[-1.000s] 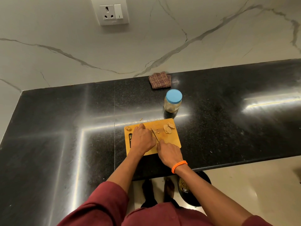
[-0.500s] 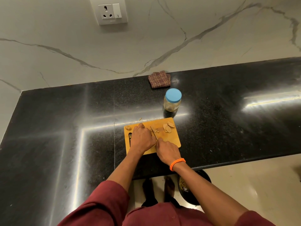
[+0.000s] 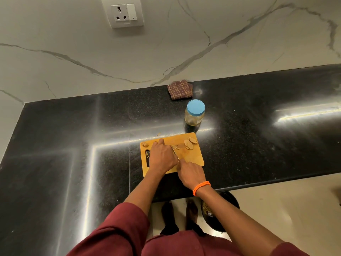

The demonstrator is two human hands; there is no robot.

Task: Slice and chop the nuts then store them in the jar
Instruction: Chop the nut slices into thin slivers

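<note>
Now your right hand, clenched on the knife, has barely shifted; your left hand stays pressed beside the blade, what it grasps hidden. Slicing continues: cut nuts lie on the cutting board, the lidded jar just behind it on the black counter, marble wall beyond

A folded checked cloth lies by the wall under a socket.
</note>
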